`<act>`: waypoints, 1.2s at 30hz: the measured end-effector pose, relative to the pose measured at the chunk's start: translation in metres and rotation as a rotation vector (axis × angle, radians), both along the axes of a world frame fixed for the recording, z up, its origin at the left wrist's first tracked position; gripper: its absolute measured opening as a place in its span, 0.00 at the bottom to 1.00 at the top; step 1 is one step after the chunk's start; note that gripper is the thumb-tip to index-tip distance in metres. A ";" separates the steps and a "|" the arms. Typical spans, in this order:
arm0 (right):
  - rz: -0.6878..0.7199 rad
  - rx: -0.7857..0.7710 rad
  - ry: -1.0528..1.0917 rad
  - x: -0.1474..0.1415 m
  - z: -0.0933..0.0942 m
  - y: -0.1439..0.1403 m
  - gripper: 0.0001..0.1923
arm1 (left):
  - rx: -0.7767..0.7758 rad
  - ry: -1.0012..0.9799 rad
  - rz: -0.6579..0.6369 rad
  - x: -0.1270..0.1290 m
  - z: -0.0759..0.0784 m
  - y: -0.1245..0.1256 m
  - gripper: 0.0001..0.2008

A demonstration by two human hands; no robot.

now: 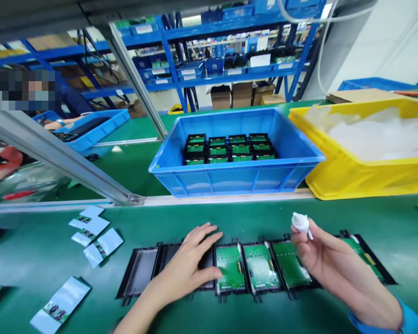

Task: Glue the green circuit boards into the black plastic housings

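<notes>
Far left of the green table point(38, 250): scattered silvery pouches point(95, 234), each showing a small circuit board inside, lying flat and apart from the work. Left of centre: two open black housings point(139, 271), side by side and without boards. Over the second of these: left hand point(190, 266), palm down, fingers spread flat, pressed on the housing and touching the edge of the first green circuit board point(231, 268); nothing grasped. Centre: row of black housings fitted with green boards, laid edge to edge along the near table. Right of centre: right hand point(322, 255), raised just above the third board, fingers pinched closed around a small white dispenser bottle point(301, 223), cap upward; blue cuff point(409, 320) at the wrist. Behind the row: blue crate point(230, 178) holding finished black units with green boards in neat rows. Far right: yellow bin point(351, 174) with white foam wrap, just beside the crate.
</notes>
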State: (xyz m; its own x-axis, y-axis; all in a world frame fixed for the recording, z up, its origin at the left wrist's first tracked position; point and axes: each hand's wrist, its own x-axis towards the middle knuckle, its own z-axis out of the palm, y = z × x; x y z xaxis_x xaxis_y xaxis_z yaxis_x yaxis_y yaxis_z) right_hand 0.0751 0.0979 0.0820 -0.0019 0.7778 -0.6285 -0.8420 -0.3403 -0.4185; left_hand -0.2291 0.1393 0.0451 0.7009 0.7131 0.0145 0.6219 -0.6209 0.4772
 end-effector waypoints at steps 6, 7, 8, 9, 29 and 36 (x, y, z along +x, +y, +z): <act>-0.088 0.112 -0.027 0.047 -0.003 -0.025 0.10 | 0.128 0.128 -0.135 0.044 0.014 0.034 0.29; -0.080 0.141 -0.042 0.055 -0.005 -0.030 0.09 | 0.150 0.124 -0.141 0.051 0.014 0.038 0.27; -0.078 0.165 -0.054 0.063 -0.007 -0.034 0.08 | 0.172 0.115 -0.138 0.058 0.013 0.042 0.25; -0.087 0.177 -0.063 0.072 -0.009 -0.038 0.08 | 0.193 0.104 -0.129 0.065 0.012 0.046 0.22; -0.368 0.282 0.181 0.166 -0.027 -0.059 0.17 | 0.595 -0.131 -0.051 0.273 0.079 0.077 0.12; -0.334 0.328 0.192 0.172 -0.047 -0.062 0.20 | 0.606 -0.161 0.065 0.391 0.106 0.125 0.14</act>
State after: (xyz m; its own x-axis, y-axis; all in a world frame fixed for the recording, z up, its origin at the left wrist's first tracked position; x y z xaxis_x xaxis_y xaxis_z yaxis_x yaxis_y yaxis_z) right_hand 0.2476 0.0363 0.0347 0.1888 0.9121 -0.3638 -0.9547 0.0838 -0.2855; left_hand 0.1618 0.2647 0.1511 0.6115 0.5862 0.5314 0.6174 -0.7736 0.1429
